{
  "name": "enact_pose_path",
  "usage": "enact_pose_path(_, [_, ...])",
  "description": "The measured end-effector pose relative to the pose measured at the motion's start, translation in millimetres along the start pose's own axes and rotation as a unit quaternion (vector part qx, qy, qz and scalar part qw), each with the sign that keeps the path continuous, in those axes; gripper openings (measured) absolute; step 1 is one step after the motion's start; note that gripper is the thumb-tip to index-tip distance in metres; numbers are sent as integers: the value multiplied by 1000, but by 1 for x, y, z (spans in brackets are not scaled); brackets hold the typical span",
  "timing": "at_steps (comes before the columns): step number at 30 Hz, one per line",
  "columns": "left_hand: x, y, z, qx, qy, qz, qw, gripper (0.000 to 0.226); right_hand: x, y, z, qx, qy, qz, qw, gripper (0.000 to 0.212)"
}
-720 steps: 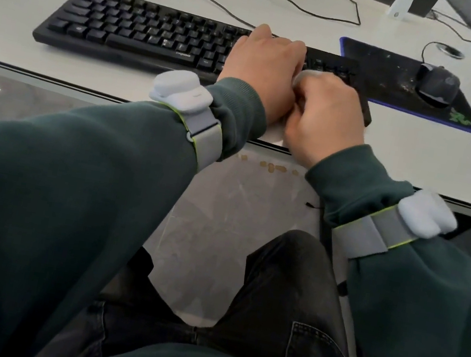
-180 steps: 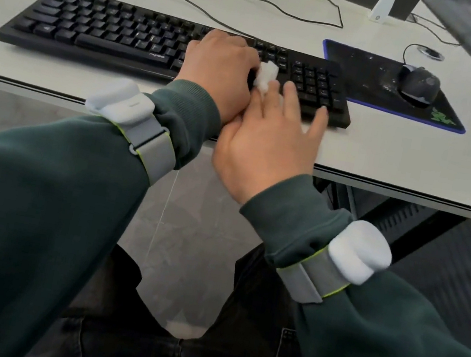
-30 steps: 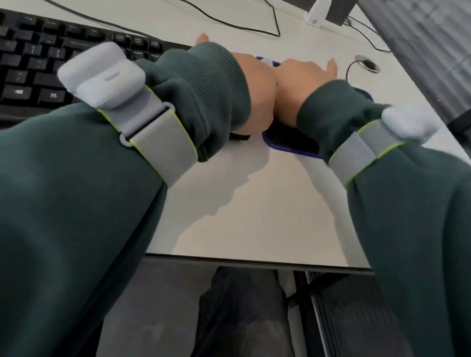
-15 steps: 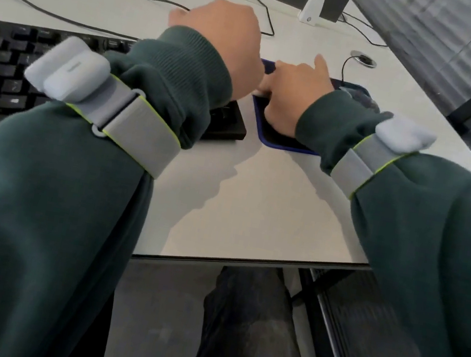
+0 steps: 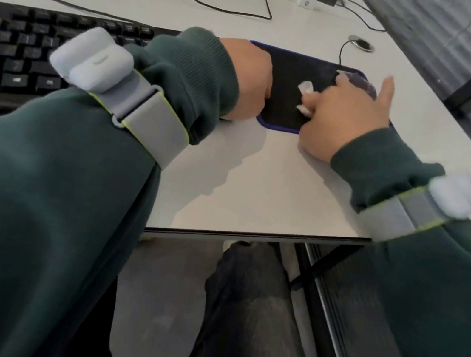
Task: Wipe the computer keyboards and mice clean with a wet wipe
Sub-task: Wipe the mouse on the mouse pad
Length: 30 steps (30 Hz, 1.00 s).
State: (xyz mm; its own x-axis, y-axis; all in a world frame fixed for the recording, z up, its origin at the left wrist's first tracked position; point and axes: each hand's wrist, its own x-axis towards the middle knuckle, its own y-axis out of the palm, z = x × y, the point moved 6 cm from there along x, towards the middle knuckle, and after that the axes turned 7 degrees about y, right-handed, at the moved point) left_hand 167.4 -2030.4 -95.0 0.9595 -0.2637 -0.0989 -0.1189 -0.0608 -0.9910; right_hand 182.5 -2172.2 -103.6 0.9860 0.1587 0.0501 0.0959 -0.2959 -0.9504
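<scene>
Keyboard (image 5: 13, 57) lies long axis left-right; right hand (image 5: 343, 115), grip pinching wipe (image 5: 305, 91), covers mouse (image 5: 362, 82); left hand (image 5: 249, 83) fisted

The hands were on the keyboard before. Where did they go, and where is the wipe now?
Both hands moved to the right, off the keyboard and onto the mouse pad. The right hand carried the wet wipe along and now lies over the mouse. The left hand rests at the pad's left edge. The keyboard, pad and mouse stayed where they were on the desk.
</scene>
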Motion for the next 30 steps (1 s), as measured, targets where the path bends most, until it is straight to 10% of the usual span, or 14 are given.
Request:
enact_pose_path(7, [4, -4, -10, 10, -2, -15, 1000, 37, -33, 9, 18, 100, -80, -18, 992, 70])
enact_pose_path(30, [2, 0, -9, 24, -25, -14, 999, 43, 41, 30, -21, 14, 48, 51, 997, 71])
